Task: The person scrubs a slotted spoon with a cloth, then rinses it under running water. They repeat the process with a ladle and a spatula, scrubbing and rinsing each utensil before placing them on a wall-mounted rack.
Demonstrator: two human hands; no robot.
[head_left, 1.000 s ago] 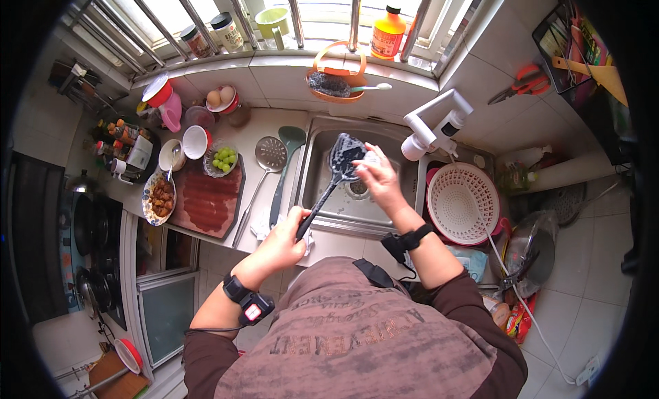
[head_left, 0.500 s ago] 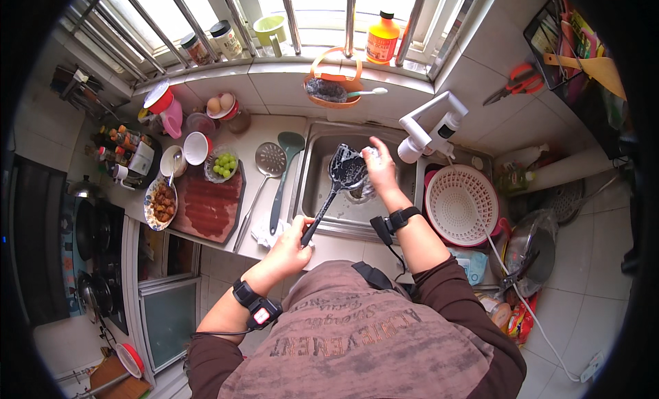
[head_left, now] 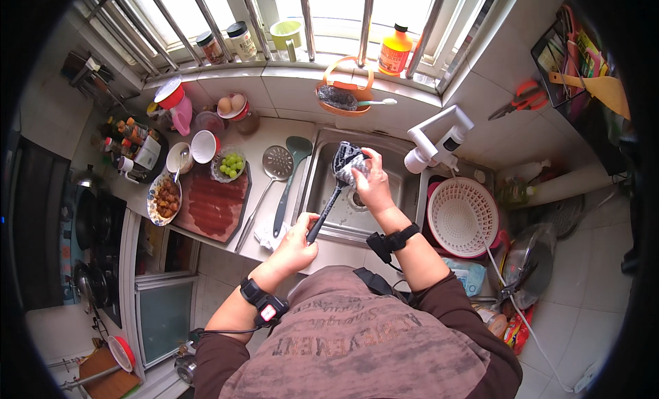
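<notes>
My left hand [head_left: 299, 242] is closed round the handle of a black spatula [head_left: 328, 210], whose soapy head is raised over the steel sink [head_left: 312, 185]. My right hand [head_left: 374, 190] grips a pale, foamy scrubber [head_left: 355, 170] and presses it on that head, fingers curled at its side. Left of the sink lie a slotted skimmer [head_left: 277, 162] and a grey-green turner [head_left: 297, 150], with a crumpled white cloth [head_left: 266, 240] by their handles.
A white swivel tap [head_left: 426, 135] stands behind the sink, a white colander [head_left: 462, 217] to its right. An orange caddy [head_left: 351, 109] hangs behind. Grapes [head_left: 230, 164], a dish of food [head_left: 167, 196] and a reddish board [head_left: 213, 207] occupy the left counter; a cord [head_left: 503, 273] runs down on the right.
My right hand and the scrubber have moved across onto the spatula head, covering more of it, and the fingers are more curled. My left hand keeps the handle, slightly shifted rightward.
</notes>
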